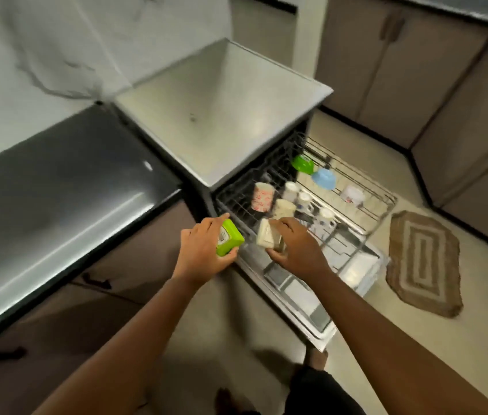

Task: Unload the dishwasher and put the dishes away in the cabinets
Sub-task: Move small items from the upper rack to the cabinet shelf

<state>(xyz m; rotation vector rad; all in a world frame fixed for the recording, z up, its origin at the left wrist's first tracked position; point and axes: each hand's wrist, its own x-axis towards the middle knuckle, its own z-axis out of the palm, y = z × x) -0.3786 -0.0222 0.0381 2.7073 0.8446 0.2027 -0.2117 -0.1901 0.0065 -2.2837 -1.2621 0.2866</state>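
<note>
**Bare forearms, dark shorts, bare feet**

Two arms in view, both bare from wrist to the bottom edge, with no sleeve, watch, ring or band visible. Left hand (204, 253) and right hand (296, 250) uncovered, without gloves. Short nails, as far as the blur allows. Lower down, nearer than the open dishwasher door (302, 298), dark shorts (320, 393) in a black or near-black fabric, plain, with no visible print. Just beside the door's near corner, one bare foot (316, 359), without shoe or sock. Left of the shorts, a second foot (224, 399), partly hidden and blurred, its covering impossible to tell.
</note>
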